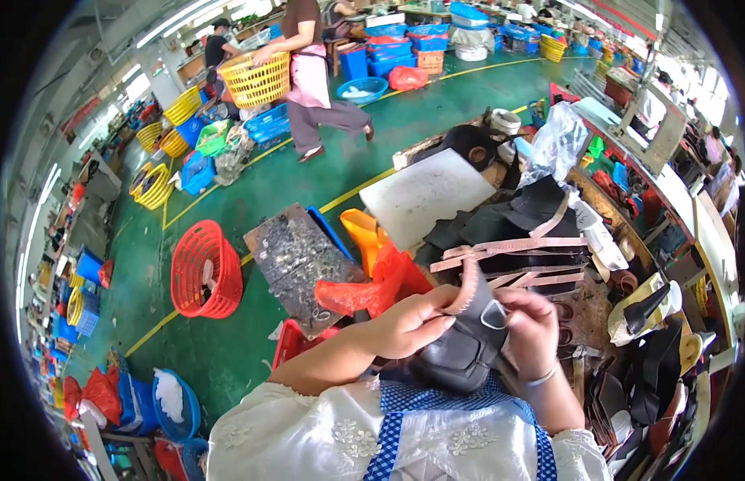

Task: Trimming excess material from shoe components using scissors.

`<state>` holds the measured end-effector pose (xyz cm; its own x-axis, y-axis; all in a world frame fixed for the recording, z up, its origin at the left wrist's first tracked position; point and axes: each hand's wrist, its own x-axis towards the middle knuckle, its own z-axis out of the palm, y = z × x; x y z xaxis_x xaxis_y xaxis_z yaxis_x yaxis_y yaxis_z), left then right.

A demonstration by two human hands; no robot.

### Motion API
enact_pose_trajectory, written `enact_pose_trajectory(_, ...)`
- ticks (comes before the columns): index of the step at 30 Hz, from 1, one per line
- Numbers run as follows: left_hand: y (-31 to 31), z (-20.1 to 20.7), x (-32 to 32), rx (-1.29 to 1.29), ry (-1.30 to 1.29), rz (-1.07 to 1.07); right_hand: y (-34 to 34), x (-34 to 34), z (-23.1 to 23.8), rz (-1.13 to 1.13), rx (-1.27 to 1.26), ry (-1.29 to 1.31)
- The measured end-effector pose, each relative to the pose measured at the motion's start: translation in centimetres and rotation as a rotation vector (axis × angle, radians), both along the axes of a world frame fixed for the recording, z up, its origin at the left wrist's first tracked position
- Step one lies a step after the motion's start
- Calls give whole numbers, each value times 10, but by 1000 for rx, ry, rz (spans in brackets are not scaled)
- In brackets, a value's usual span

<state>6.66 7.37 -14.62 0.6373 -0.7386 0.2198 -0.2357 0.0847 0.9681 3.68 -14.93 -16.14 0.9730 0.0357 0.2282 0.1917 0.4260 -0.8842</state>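
- Red basket [202, 272] on the green floor [228, 353] to our left: a pale bit inside, can't tell what it is.
- Blue tub [177, 406] lower left holds sthg white & crumpled; red bag [102, 393] just beside it.
- Yellow baskets [154, 186] far left, contents not readable. Another person walks past up top w/ a yellow basket [257, 80]; blue crates [398, 48] beyond them.
- Red tray [294, 340] partly hidden behind our left forearm, inside not visible.
- Desk [597, 313] on the right is cluttered: grey board [427, 196], orange plastic [374, 276], stack of dark pieces w/ pink strips [513, 248]; the far-right items are bent by the lens & hard to sort out.
- We hold a dark grey leather shoe upper [467, 345] at chest height, over the blue-checked apron [461, 409], desk just ahead. It has a pinkish lining edge curling at the top and stitched seams.
- Left hand [408, 321] closed on the upper's left side, thumb on the pink edge.
- Right hand [529, 333] closed on its right side; fingertips hidden behind the leather.
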Motion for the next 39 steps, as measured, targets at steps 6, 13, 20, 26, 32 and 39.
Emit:
enact_pose_trajectory(6,3,5,-2,-94,-93,-55,7,-10,10,-306,-512,-221)
enact_pose_trajectory(13,9,-7,2,-311,348,173,2,13,-4,-436,-187,-203)
enact_pose_trajectory(20,-3,6,-2,-179,107,289,11,2,32,-502,-983,-604)
enact_pose_trajectory(26,-19,-6,-20,-53,49,397,21,19,-3,-525,-858,-684)
enact_pose_trajectory(32,-3,-14,-2,-202,235,603,-3,32,-16,-635,-199,-29)
enact_pose_trajectory(39,66,20,33,-203,-397,1314,-27,-7,-5,65,-1135,-364)
